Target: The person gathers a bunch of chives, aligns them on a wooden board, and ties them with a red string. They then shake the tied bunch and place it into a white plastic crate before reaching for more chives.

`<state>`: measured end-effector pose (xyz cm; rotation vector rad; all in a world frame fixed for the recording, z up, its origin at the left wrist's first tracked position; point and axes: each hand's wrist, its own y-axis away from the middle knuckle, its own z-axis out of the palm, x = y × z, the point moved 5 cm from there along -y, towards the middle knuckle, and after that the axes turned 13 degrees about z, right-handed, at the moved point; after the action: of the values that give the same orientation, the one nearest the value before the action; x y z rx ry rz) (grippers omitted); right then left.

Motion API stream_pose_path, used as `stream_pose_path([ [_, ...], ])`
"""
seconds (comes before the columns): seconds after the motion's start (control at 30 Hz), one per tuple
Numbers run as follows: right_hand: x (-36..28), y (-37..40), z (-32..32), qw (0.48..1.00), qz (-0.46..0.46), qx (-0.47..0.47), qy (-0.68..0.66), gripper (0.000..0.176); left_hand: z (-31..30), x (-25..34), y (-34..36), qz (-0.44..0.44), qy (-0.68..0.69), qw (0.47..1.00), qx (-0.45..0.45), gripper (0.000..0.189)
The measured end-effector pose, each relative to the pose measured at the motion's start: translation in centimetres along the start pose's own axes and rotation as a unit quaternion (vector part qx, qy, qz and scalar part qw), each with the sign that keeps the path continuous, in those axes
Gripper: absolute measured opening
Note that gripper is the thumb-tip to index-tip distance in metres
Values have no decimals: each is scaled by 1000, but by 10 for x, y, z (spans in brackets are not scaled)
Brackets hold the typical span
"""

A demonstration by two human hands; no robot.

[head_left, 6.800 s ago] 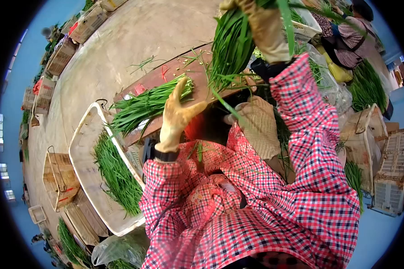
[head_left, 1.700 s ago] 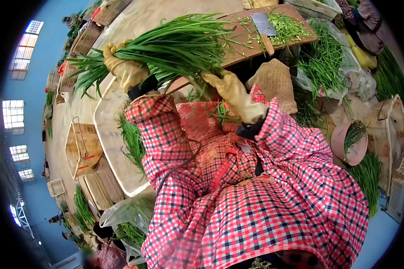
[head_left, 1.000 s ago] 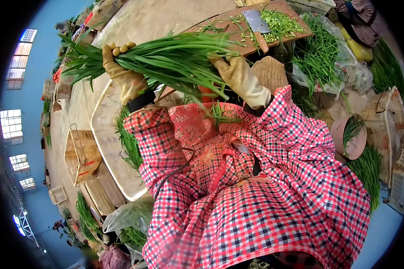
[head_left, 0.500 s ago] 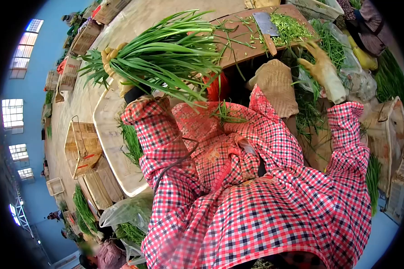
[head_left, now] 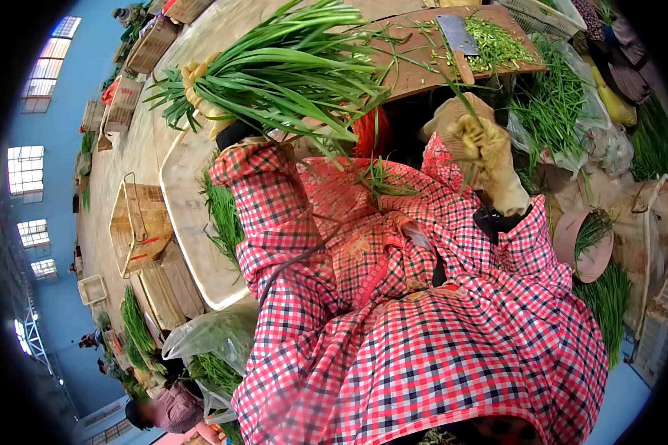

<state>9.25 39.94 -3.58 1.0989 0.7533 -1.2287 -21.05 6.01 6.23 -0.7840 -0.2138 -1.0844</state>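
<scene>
My left hand (head_left: pixel 202 90), in a yellowish glove, is wrapped round the base of a big bunch of garlic chives (head_left: pixel 289 74). The long green leaves fan out to the right over my lap. My right hand (head_left: pixel 486 152), gloved too, is closed in front of my knee. A few loose chive leaves (head_left: pixel 464 104) stick out of its fingers. Beyond it, a cleaver (head_left: pixel 456 37) lies on a brown board (head_left: pixel 408 48) beside a heap of chopped chive ends (head_left: pixel 497 44). Loose chive scraps (head_left: pixel 382 178) rest on my red patterned apron.
At my left stands a large pale plastic crate (head_left: pixel 189 237) with chives inside. A clear plastic bag (head_left: pixel 553 111) of chives lies at the right, near a wicker-like basket (head_left: pixel 646 230). Further left are a wire-handled basket (head_left: pixel 137 230) and another plastic bag (head_left: pixel 208 341).
My right hand has come inward from the bagged chives at the right to my knee, its spread fingers now closed round a few leaves. My left hand still holds the bunch.
</scene>
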Motion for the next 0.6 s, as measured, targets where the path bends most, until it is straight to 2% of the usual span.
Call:
stream_pose_path([
  [0.03, 2, 1, 8, 999, 32, -8, 4, 34, 0, -1, 1, 2, 32, 999, 31, 10],
  [0.07, 2, 3, 17, 998, 63, -17, 9, 40, 8, -1, 6, 20, 36, 999, -13, 14],
  [0.1, -21, 5, 61, 998, 33, -23, 58, 49, 18, 0, 12, 38, 42, 997, -56, 17],
  [0.13, -27, -7, 80, 991, -15, -18, 133, 62, 17, -3, 11, 12, 53, 996, -65, 19],
  [0.17, -29, -20, 93, 993, 43, -20, 104, 64, 16, -7, 11, -14, 64, 995, -73, 22],
  [0.2, -34, -39, 104, 969, -38, 16, 245, 60, 16, -12, 13, -42, 108, 988, -102, 18],
  [0.23, -30, -51, 112, 934, -187, 50, 299, 53, 16, -18, 14, -72, 150, 977, -131, 17],
  [0.27, -24, -59, 118, 870, -328, 111, 350, 46, 17, -25, 16, -102, 224, 952, -180, 22],
  [0.3, -20, -59, 120, 909, -305, 120, 259, 41, 29, -21, 26, -105, 194, 973, -74, 19],
  [0.33, -15, -59, 122, 936, -287, 128, 155, 36, 40, -17, 38, -106, 157, 981, 31, 25],
  [0.37, -10, -58, 124, 950, -277, 137, 49, 31, 32, -18, 32, -57, 79, 995, -11, 21],
  [0.4, -19, -43, 124, 928, -314, 136, 145, 33, 24, -19, 27, -4, -1, 999, -45, 18],
  [0.43, -13, -42, 119, 878, -342, 162, 291, 29, 31, -12, 29, 45, -117, 990, -61, 18],
  [0.5, 2, -36, 107, 695, -414, 238, 537, 23, 30, -28, 31, -28, -47, 999, 0, 20],
  [0.53, -8, -25, 108, 752, -418, 201, 468, 21, 28, -35, 33, -66, -11, 997, 31, 22],
  [0.57, -13, -26, 100, 900, -264, 69, 340, 24, 26, -41, 35, -93, 45, 993, 53, 22],
  [0.6, -14, -23, 92, 981, -88, 6, 170, 30, 25, -46, 36, -120, 102, 985, 75, 23],
])
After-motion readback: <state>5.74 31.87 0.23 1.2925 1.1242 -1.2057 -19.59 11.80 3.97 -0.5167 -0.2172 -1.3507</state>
